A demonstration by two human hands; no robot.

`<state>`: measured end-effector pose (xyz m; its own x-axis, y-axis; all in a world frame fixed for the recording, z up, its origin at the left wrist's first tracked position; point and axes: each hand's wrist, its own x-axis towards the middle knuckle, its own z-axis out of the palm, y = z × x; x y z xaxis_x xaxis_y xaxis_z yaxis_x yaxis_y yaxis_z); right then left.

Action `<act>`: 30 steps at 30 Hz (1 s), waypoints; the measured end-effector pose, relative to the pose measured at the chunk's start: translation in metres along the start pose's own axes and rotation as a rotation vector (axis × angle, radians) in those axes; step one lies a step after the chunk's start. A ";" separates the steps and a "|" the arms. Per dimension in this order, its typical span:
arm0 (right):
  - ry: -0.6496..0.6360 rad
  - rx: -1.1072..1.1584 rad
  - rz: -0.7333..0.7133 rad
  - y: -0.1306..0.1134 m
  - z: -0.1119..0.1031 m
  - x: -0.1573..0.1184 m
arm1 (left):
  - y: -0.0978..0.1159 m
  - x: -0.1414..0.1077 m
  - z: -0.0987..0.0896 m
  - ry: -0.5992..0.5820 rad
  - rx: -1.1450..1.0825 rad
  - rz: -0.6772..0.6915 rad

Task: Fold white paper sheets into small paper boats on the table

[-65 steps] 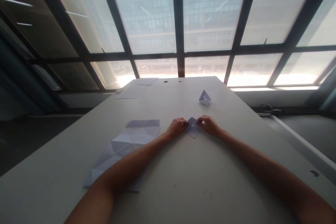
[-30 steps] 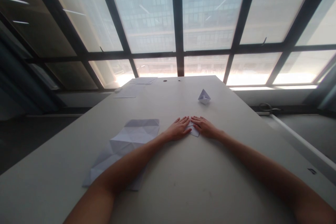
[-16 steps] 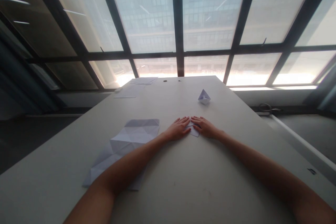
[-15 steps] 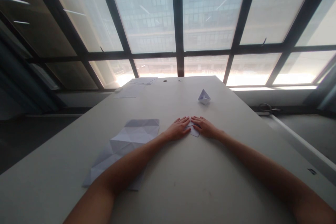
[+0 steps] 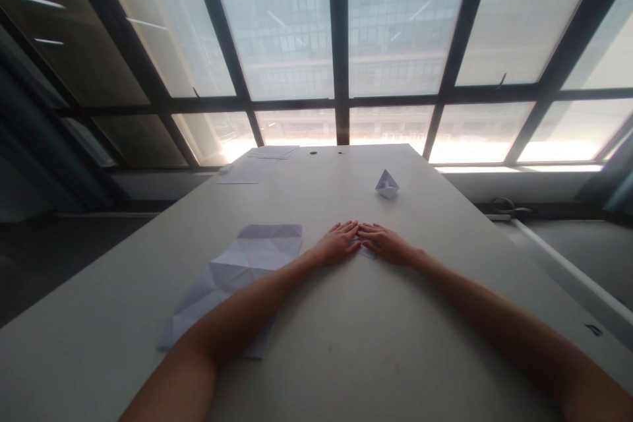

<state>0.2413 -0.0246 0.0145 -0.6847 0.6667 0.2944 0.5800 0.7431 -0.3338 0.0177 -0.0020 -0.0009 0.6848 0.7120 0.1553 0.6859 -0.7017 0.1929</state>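
Note:
Both of my hands lie flat on a small folded piece of white paper in the middle of the table. My left hand presses on its left side, fingers stretched out. From the right, my right hand rests over it with fingers extended, its fingertips meeting those of the left. Most of the paper is hidden under the hands; only its near corner shows. Beyond the right hand stands a folded paper boat.
A large creased sheet of paper lies left of my hands, partly under my left forearm. More flat sheets are at the table's far left. The white table reaches toward a wall of windows.
My right hand has slid slightly left over the folded paper, closing the gap between the hands and covering more of it. The left hand stays nearly in place.

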 end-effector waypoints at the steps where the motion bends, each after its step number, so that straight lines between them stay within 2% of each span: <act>1: -0.028 -0.016 0.039 0.001 0.001 0.000 | 0.000 0.000 0.000 0.007 0.003 -0.005; 7: -0.120 -0.113 0.223 0.007 0.008 0.001 | -0.003 0.002 0.002 0.045 0.045 -0.084; 11: -0.122 -0.151 0.324 0.009 0.010 0.001 | -0.005 0.003 0.005 0.085 0.052 -0.197; 13: -0.120 -0.157 0.348 0.009 0.011 0.001 | -0.005 0.003 0.005 0.099 0.038 -0.208; 17: -0.099 -0.160 0.339 0.009 0.010 0.000 | -0.002 0.003 -0.001 0.106 -0.017 -0.090; 21: -0.078 -0.155 0.351 0.007 0.009 0.001 | 0.003 0.002 -0.007 0.013 -0.064 0.086; 24: -0.073 -0.155 0.347 0.007 0.008 0.001 | 0.005 0.002 -0.008 -0.031 -0.058 0.103; 30: -0.051 -0.158 0.325 0.010 0.009 0.000 | 0.004 0.003 -0.008 -0.010 -0.064 0.103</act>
<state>0.2430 -0.0178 0.0036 -0.4724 0.8687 0.1491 0.8293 0.4954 -0.2587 0.0207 -0.0028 0.0077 0.7534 0.6358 0.1675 0.5949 -0.7677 0.2382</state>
